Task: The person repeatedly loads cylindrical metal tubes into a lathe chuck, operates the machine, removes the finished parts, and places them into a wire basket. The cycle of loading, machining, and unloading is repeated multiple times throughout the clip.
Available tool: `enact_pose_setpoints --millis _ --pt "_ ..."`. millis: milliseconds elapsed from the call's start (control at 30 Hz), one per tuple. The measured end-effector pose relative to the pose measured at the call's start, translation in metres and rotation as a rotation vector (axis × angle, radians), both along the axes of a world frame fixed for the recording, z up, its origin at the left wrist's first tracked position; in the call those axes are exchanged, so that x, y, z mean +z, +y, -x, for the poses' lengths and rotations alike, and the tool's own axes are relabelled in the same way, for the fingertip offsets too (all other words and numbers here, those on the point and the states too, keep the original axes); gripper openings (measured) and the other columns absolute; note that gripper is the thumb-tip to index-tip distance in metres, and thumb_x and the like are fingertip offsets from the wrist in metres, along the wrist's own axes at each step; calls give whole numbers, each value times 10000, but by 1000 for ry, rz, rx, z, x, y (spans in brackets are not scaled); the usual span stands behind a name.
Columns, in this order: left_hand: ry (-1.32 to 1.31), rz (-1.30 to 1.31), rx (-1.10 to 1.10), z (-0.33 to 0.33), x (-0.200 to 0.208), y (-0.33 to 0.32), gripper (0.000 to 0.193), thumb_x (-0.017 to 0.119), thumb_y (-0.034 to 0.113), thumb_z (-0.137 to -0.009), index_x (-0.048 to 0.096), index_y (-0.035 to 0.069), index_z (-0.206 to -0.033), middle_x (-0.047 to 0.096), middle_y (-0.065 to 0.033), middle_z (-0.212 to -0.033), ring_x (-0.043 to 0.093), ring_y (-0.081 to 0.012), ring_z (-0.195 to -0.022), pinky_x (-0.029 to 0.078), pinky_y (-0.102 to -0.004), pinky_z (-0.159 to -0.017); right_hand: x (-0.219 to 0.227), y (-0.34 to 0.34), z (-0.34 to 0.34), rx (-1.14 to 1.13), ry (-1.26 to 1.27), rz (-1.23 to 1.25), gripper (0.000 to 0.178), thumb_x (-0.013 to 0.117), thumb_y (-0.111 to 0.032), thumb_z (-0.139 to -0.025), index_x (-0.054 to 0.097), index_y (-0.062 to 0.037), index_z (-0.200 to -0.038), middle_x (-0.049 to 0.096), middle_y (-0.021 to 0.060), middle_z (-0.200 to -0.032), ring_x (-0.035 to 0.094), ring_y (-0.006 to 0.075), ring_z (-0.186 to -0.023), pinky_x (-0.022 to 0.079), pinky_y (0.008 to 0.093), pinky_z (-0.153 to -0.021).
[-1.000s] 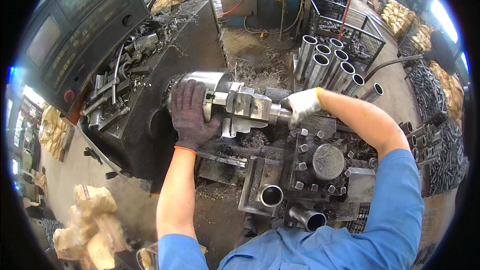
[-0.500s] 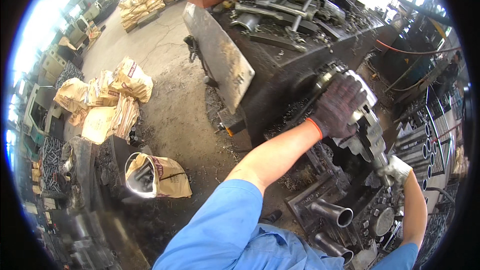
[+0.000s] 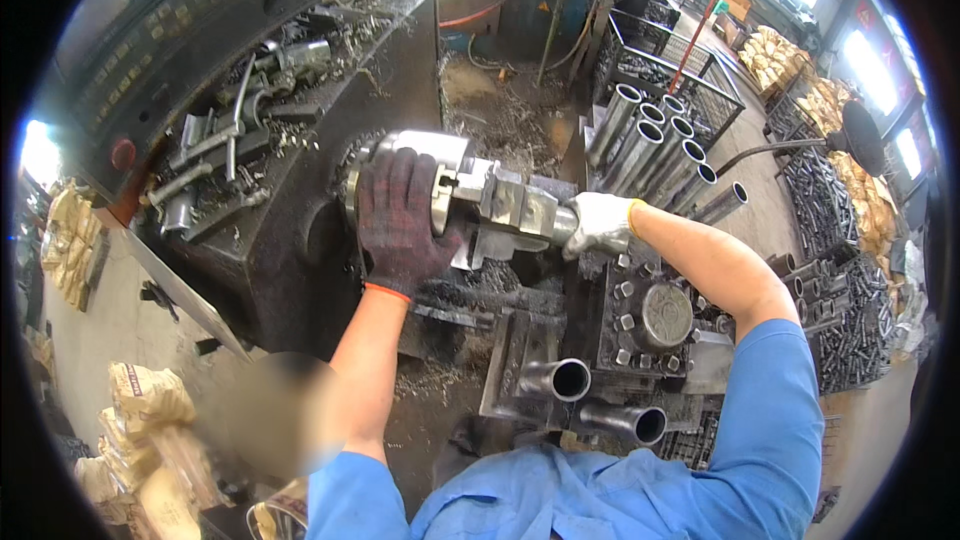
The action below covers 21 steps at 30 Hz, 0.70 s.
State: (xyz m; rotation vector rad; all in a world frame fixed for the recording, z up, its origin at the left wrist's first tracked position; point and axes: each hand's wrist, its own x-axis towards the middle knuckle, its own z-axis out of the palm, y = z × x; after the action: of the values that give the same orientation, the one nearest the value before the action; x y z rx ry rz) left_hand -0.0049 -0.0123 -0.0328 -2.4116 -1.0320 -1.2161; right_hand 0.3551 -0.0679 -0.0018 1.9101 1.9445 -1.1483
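Observation:
My left hand (image 3: 405,210), in a dark glove with an orange cuff, is laid over the lathe chuck (image 3: 428,146), fingers together and thumb out to the right. Stepped metal jaws (image 3: 515,202) project rightward from the chuck. At their right end, my right hand (image 3: 602,224) in a white glove closes around the end of a round metal workpiece (image 3: 566,226). The workpiece lies in line with the chuck; its inner end is hidden among the jaws. Below the right hand sits a bolted tool post (image 3: 664,316).
Two metal tubes (image 3: 556,379) lie on the carriage close to my body. Several upright tubes (image 3: 640,152) stand beyond my right hand. Wrenches and metal bars (image 3: 240,130) lie among chips on the machine top, below a control panel (image 3: 150,50). Paper sacks (image 3: 148,400) sit at lower left.
The view has swung to the right, bringing the tool post, upright tubes and control panel into fuller sight. Both hands stay on the chuck and the workpiece.

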Motion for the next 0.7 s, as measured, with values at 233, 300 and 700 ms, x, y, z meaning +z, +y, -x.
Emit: enact_pose_setpoints --millis 233,300,700 --pt "26 11 33 3 -13 2 956 806 442 -723 480 78 -1545 466 -193 -1602 347 -437 -1556 231 -642 -1286 33 -50 -48 139 -482 -210 814 883 -399 -651 673 44 -1300 771 250 -1154 763 378 -1034 601 469 -929" --pt "28 -7 12 3 -10 5 943 783 471 -738 480 94 -1547 451 -179 -1618 329 -423 -1570 212 -649 -1289 67 -76 -45 24 -704 -272 770 881 -396 -648 674 12 -1267 771 248 -1121 754 405 -1039 601 488 -920" --pt "-1178 1650 -626 36 3 -263 789 829 261 -926 428 19 -1561 626 -195 -1418 627 -295 -1300 502 -445 -1123 44 -269 202 -416 526 -47 848 923 -495 -722 634 21 -1329 748 185 -1060 728 233 -914 591 374 -823"
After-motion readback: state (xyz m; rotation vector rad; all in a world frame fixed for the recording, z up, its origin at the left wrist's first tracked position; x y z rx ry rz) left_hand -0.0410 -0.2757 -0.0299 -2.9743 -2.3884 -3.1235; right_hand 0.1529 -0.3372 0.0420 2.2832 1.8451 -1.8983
